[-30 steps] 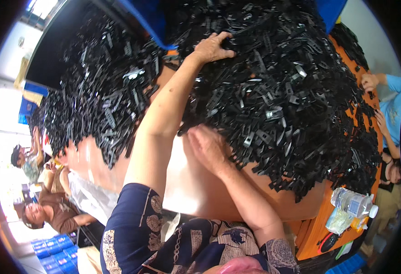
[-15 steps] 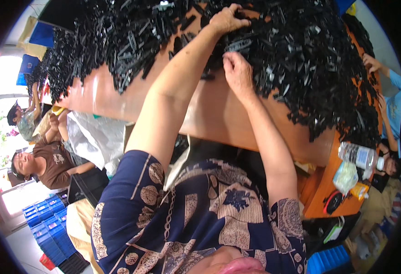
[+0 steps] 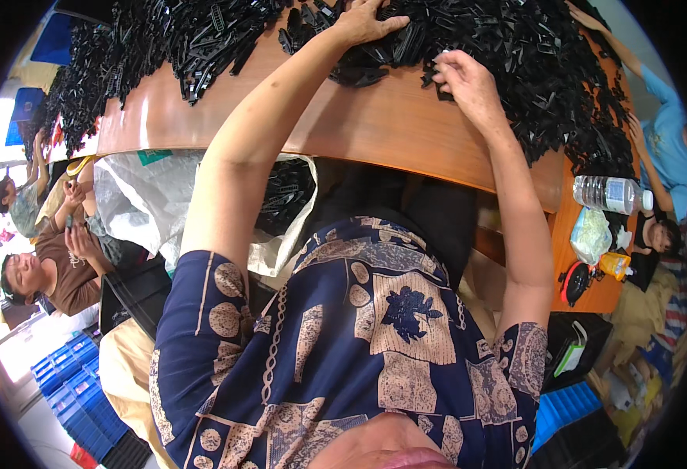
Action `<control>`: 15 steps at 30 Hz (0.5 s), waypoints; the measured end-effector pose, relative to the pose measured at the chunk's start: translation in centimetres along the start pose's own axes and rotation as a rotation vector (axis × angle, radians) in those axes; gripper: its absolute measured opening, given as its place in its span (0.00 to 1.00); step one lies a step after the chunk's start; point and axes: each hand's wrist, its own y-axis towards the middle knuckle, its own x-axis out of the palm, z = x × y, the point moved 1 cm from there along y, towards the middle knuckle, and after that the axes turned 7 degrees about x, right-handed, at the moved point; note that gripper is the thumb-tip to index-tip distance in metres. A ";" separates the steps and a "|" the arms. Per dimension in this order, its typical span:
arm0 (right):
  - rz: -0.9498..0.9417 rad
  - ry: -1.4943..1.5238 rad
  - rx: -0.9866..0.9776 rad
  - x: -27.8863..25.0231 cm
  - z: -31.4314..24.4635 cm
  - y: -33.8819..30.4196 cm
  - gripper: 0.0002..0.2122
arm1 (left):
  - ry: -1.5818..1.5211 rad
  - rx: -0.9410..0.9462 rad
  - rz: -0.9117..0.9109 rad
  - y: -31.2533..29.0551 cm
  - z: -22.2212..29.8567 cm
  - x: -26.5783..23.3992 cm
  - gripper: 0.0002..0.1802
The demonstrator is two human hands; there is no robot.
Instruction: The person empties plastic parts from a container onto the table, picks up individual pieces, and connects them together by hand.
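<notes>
A large heap of small black plastic parts covers the far part of the brown tabletop. My left hand lies at the near edge of the heap, thumb spread away from the fingers; the frame's top edge cuts off some fingertips. Loose black parts lie under and beside it. To the right, my right hand hovers at the heap's edge with its fingers loosely bent and apart. Black parts sit close to its fingertips, and I see none clearly held. Several parts form a small cluster between the hands.
Below the table's edge, a white sack holds black parts. A plastic bottle, a clear bag and an orange pouch lie at right. Blue crates stand lower left. Other people work at both sides.
The view has shifted, so the tabletop appears higher. My right hand has moved right along the heap, its fingers looser. My left hand stays over the parts. The person in brown now has both hands raised.
</notes>
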 end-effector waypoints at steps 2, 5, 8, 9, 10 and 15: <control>0.043 -0.107 -0.025 -2.0 1.1 -1.7 0.08 | -0.090 0.067 0.091 -1.0 1.0 -0.3 0.44; 0.110 -0.286 -0.062 -5.1 3.6 -3.7 0.06 | -0.084 0.247 0.233 -3.8 4.6 -3.2 0.36; 0.153 -0.590 -0.376 -4.6 3.8 -4.7 0.07 | 0.050 0.256 0.427 -10.2 6.0 -6.3 0.19; 0.149 -0.587 -0.378 -4.0 3.3 -4.9 0.07 | 0.024 0.141 0.397 -12.6 6.5 -6.4 0.13; 0.143 -0.659 -0.454 -3.2 2.5 -4.9 0.07 | 0.023 0.095 0.377 -14.8 6.5 -5.8 0.11; 0.209 -0.974 -0.458 -0.6 2.4 -2.6 0.09 | 0.431 0.135 0.201 -16.4 8.8 -3.0 0.11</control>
